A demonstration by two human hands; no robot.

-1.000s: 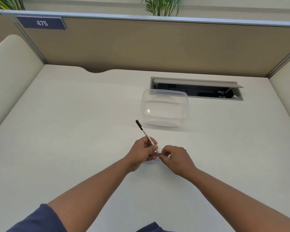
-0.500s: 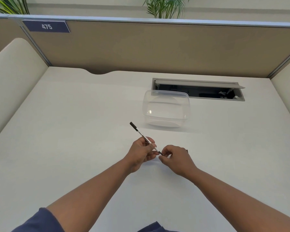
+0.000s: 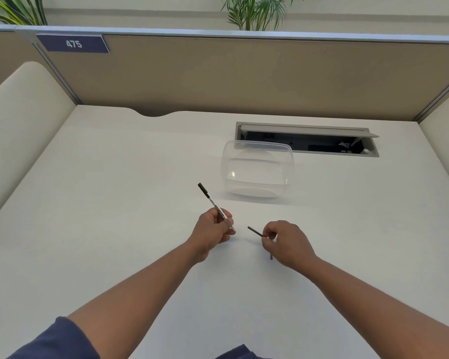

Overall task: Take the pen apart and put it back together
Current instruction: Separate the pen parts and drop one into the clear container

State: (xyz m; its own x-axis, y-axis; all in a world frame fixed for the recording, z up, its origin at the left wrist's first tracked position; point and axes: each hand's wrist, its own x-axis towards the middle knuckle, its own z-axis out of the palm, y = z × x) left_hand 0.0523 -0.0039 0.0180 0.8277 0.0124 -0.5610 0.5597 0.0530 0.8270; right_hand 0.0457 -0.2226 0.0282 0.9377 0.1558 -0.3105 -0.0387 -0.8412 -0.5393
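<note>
My left hand (image 3: 213,229) grips a slim white pen barrel (image 3: 210,198) with a black end cap; the barrel slants up and to the left, above the white desk (image 3: 114,203). My right hand (image 3: 285,244) pinches a thin dark refill (image 3: 254,231), whose free end points left toward the barrel's open end. A gap of a few centimetres separates the two pieces. A short dark bit (image 3: 271,256) shows below my right fingers; I cannot tell what it is.
A clear plastic container (image 3: 257,169) stands just beyond the hands. Behind it, an open cable hatch (image 3: 306,138) is set into the desk. Beige partition walls close off the far side and both flanks.
The hands, joined at the pen's tip before, have drawn apart. My right hand has pulled the thin refill out of the barrel and moved right; my left hand still holds the barrel.
</note>
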